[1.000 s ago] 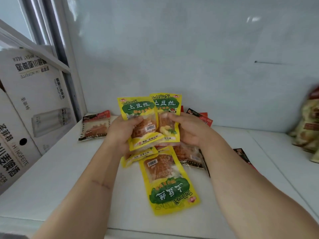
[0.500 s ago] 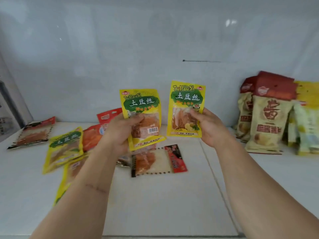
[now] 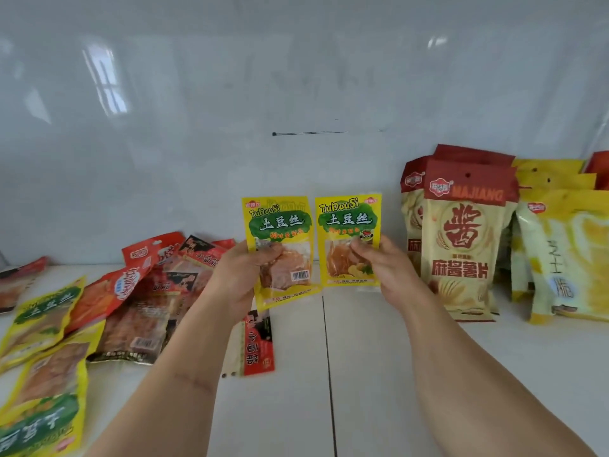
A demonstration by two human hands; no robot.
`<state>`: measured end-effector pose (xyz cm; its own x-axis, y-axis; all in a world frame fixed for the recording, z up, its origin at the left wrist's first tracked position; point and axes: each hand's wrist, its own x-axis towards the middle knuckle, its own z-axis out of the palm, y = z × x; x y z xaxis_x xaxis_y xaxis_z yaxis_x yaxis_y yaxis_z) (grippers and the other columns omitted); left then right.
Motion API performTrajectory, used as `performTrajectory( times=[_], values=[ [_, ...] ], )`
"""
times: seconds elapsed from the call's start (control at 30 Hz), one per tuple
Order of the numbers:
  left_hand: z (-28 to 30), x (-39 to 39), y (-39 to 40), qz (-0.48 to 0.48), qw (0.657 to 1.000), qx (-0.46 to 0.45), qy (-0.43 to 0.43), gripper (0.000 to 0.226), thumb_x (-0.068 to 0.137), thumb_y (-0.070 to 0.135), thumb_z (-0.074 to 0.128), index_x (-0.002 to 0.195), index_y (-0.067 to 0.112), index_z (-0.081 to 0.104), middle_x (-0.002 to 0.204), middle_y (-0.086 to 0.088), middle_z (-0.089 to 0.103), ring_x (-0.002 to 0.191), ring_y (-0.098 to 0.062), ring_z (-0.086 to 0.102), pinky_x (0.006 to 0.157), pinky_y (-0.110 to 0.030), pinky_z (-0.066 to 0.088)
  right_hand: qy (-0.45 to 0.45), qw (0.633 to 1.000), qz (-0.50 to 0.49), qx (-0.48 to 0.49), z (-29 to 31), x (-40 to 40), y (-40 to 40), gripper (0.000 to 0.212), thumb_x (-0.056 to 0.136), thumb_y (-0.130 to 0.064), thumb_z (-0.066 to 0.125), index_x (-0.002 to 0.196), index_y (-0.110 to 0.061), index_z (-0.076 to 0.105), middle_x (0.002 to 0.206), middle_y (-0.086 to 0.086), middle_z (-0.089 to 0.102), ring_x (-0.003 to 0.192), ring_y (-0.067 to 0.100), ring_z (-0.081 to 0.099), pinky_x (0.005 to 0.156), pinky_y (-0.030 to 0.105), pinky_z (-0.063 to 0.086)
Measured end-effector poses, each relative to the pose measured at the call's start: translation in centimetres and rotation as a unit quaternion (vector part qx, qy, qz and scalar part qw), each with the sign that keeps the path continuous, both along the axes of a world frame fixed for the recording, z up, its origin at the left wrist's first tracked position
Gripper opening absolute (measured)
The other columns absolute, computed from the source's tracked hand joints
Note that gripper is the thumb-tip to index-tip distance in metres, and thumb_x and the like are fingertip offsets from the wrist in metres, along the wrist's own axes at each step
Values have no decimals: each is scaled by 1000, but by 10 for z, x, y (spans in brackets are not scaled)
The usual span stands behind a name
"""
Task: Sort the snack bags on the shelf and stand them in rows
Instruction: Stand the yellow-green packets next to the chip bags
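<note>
Left hand gripping yellow TuDouSi bag, thumb across clear window, bag upright above white shelf; right hand pinching second yellow TuDouSi bag, upright, just beside first, edges nearly touching. Left of left hand: loose pile of red and yellow bags lying flat on shelf. Below left hand: red-black bag flat. Right of right hand: standing MAJIANG bags, then yellow bags, against white back wall

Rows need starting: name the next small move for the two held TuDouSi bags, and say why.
Probably stand both against the back wall left of the MAJIANG bags. The left hand and right hand each hold an upright yellow TuDouSi bag; that shelf spot looks bare.
</note>
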<state>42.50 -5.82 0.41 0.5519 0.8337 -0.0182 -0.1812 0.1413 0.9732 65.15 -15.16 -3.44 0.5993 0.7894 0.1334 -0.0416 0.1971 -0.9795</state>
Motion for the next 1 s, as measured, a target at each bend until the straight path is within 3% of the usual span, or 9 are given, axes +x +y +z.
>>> performTrajectory(
  times=[0.1,0.2,0.3,0.43,0.57,0.7,0.8,0.93,1.0],
  values=[
    [1,10,10,6,1000,2,11,16,93,1,60,105,2,71,98,-14,77,86,-28,76,75,-38,58,19,1000,7,16,-4,9,11,27,90,-20,71,114,-12,64,91,-4,75,79,8,71,63,21,53],
    [-2,18,19,4,1000,-6,18,19,93,2,61,111,3,70,103,-15,77,93,-32,75,82,-44,57,34,998,24,38,-9,16,22,25,91,-9,68,116,-5,61,76,-8,73,67,5,69,58,20,54],
    [-5,24,27,1,999,-14,32,21,94,3,61,114,4,70,107,-16,76,98,-35,73,89,-51,57,9,998,43,50,-15,25,34,13,91,-6,67,102,-7,60,71,-7,68,69,12,66,63,25,54],
    [-13,33,35,10,999,-5,51,21,93,5,63,112,7,72,109,-17,75,103,-37,71,96,-58,53,7,998,29,50,-20,38,49,25,87,-5,69,110,3,63,75,-3,71,75,15,67,65,24,53],
    [-17,43,36,25,998,-1,59,16,93,5,63,105,8,74,105,-16,76,90,-27,74,93,-50,54,-29,997,43,65,-26,45,59,13,85,-1,69,96,-5,63,77,1,70,80,23,64,78,32,56],
    [-20,53,32,32,998,-11,53,19,93,2,62,108,8,72,102,-12,77,91,-26,72,87,-43,57,-9,998,-51,36,-31,38,70,26,84,7,69,96,-15,62,76,-7,73,73,11,70,67,28,56],
    [-20,55,29,34,998,-20,49,23,91,-1,62,111,6,72,111,-18,74,104,-35,70,90,-51,57,-77,991,-113,-13,-34,31,73,24,83,-9,77,95,-22,61,82,-10,72,75,8,69,70,29,57],
    [-21,56,30,56,997,-29,48,21,89,-2,64,107,7,72,106,-17,75,99,-35,72,82,-49,59,-171,958,-206,-105,-28,21,67,38,79,-34,81,102,-16,58,88,-9,68,81,15,67,73,34,56],
    [-21,59,28,57,997,-32,44,20,89,-3,64,104,8,72,102,-16,75,94,-34,72,84,-52,58,-160,955,-215,-126,-24,17,62,42,80,-43,79,102,-15,57,91,-5,69,86,19,68,75,37,56]
  ],
)
